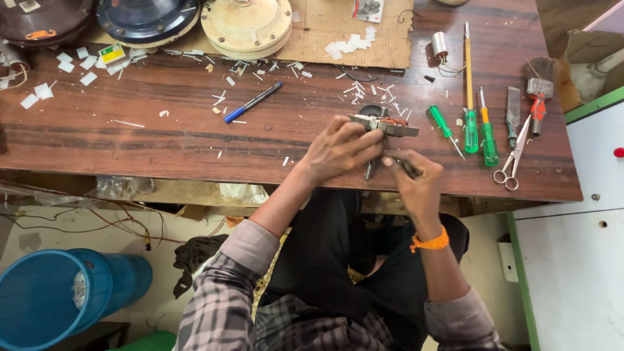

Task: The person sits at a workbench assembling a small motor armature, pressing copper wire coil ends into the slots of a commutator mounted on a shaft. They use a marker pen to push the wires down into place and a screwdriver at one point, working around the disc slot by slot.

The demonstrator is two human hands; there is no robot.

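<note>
two hands at the near edge of the wooden workbench [130, 130]. left hand [339, 151] clenched around a small motor stator [385, 125], a flat metal piece with copper windings showing, held just above the table edge. right hand [416, 182] just below and beside it, fingers pinched on a thin dark tool [407, 167] whose tip points up toward the stator's underside; kind of tool too small to tell. orange thread band [429, 243] on the right wrist.

right of the hands, lying on the bench: a short green-handled screwdriver [444, 128], a long one with yellow shaft and green handle [469, 97], another green-handled one [487, 133], a chisel [513, 114], scissors [513, 159], a red-handled tool [537, 107]. left of the hands, well apart: a blue pen [252, 103]. white paper scraps [354, 42] scattered across the top. far edge: three round fan motor housings, one cream [246, 25]. blue bucket [58, 299] on the floor, lower left.
</note>
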